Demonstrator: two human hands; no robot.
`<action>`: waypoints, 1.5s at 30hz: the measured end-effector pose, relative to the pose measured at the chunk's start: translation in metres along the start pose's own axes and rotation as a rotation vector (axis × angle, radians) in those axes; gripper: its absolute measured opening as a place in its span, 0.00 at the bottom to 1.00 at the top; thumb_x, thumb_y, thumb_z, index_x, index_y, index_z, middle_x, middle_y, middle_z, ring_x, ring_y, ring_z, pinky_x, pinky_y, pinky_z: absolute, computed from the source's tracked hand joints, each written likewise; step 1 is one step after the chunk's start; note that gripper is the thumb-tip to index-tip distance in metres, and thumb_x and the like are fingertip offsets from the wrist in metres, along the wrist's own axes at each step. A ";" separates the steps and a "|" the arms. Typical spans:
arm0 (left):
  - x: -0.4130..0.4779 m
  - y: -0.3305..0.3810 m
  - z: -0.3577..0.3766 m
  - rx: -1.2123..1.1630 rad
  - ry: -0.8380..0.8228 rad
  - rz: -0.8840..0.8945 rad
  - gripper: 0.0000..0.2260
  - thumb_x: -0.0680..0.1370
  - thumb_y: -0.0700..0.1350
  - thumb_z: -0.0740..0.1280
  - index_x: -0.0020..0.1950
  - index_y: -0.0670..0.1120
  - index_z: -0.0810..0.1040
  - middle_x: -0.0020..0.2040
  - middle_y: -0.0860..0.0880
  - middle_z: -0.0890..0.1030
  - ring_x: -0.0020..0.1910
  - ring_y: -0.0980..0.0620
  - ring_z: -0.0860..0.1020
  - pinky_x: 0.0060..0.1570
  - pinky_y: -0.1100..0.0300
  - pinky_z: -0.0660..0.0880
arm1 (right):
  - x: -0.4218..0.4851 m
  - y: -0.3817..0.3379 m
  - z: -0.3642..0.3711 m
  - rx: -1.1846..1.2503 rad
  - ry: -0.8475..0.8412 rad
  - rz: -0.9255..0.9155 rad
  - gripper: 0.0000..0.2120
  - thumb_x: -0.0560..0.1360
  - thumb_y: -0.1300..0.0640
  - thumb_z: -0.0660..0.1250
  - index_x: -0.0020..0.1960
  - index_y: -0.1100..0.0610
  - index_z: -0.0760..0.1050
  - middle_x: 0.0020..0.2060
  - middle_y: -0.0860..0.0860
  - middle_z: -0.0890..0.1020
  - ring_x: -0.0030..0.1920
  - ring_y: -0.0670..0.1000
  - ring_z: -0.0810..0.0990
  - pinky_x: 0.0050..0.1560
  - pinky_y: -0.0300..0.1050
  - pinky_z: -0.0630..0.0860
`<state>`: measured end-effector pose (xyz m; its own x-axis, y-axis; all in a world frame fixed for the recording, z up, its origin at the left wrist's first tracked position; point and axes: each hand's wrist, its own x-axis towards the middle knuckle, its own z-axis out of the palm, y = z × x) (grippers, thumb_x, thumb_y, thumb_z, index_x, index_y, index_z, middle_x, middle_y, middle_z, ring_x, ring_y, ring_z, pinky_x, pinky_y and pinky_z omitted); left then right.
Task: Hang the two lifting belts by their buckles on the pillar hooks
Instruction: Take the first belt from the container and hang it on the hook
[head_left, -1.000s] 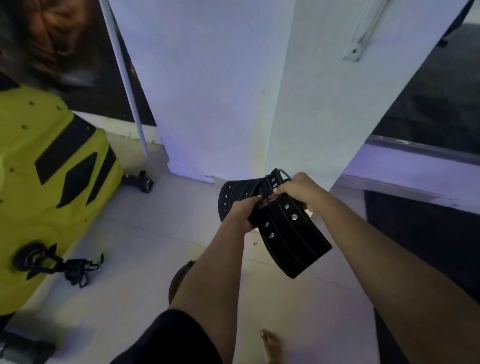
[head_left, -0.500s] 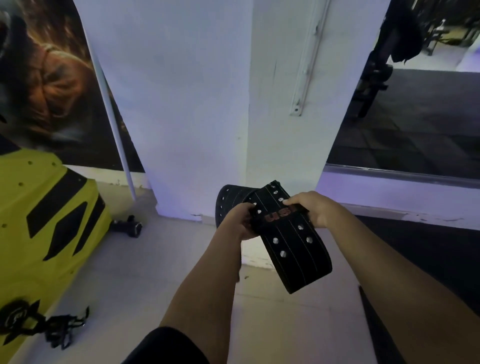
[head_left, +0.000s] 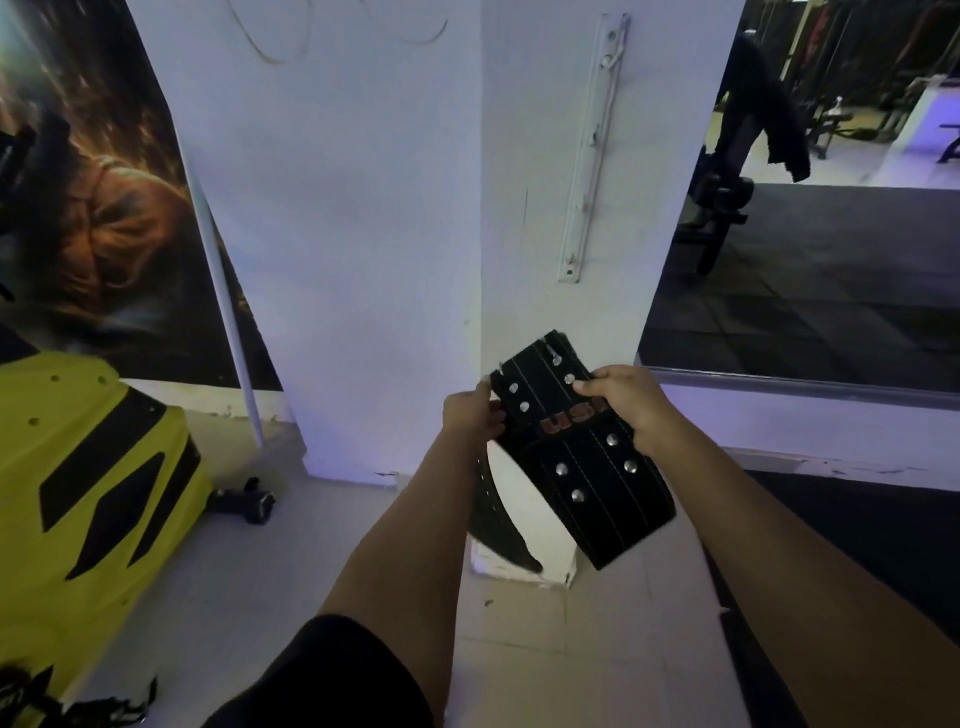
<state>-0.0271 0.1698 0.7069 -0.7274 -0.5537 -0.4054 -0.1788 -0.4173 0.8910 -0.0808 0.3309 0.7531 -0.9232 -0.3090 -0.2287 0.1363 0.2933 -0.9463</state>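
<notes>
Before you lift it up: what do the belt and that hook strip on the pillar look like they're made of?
The belt, held in the left hand and right hand, looks like thick black leather or suede: matte surface, pale stitch lines, shiny metal rivets, stiff curl. The hook strip on the white pillar looks like white-painted metal, thin and flat with small projecting hooks; plastic can't be ruled out.

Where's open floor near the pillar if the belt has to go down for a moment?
Bare tiles lie between the pillar base and the yellow machine, nearer than the small dumbbell. Straight below the belt, held in the left hand and right hand, the tiles are bare too. The bottom-left corner is cluttered.
</notes>
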 end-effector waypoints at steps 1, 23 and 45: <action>-0.001 0.006 0.002 -0.051 -0.043 0.000 0.13 0.78 0.48 0.64 0.46 0.36 0.74 0.41 0.42 0.79 0.43 0.43 0.79 0.43 0.51 0.79 | 0.001 -0.004 -0.001 0.035 0.011 -0.010 0.22 0.68 0.57 0.73 0.60 0.63 0.76 0.58 0.59 0.80 0.60 0.59 0.77 0.65 0.54 0.72; -0.037 0.062 0.039 -0.151 -0.254 0.324 0.13 0.79 0.45 0.64 0.59 0.40 0.78 0.46 0.43 0.82 0.46 0.44 0.81 0.50 0.49 0.80 | -0.032 -0.054 -0.012 -0.022 -0.116 -0.082 0.29 0.67 0.56 0.75 0.64 0.48 0.66 0.55 0.52 0.79 0.54 0.56 0.79 0.49 0.58 0.77; -0.111 0.140 0.048 0.240 -0.480 0.713 0.11 0.78 0.49 0.64 0.53 0.42 0.78 0.43 0.48 0.83 0.40 0.53 0.83 0.37 0.64 0.78 | -0.070 -0.162 -0.022 0.800 0.224 -0.290 0.15 0.67 0.57 0.75 0.52 0.57 0.79 0.51 0.56 0.83 0.54 0.59 0.81 0.54 0.60 0.79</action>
<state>-0.0031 0.2076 0.8862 -0.9082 -0.2399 0.3429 0.3274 0.1030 0.9393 -0.0455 0.3247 0.9274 -0.9978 -0.0638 0.0160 0.0194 -0.5167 -0.8560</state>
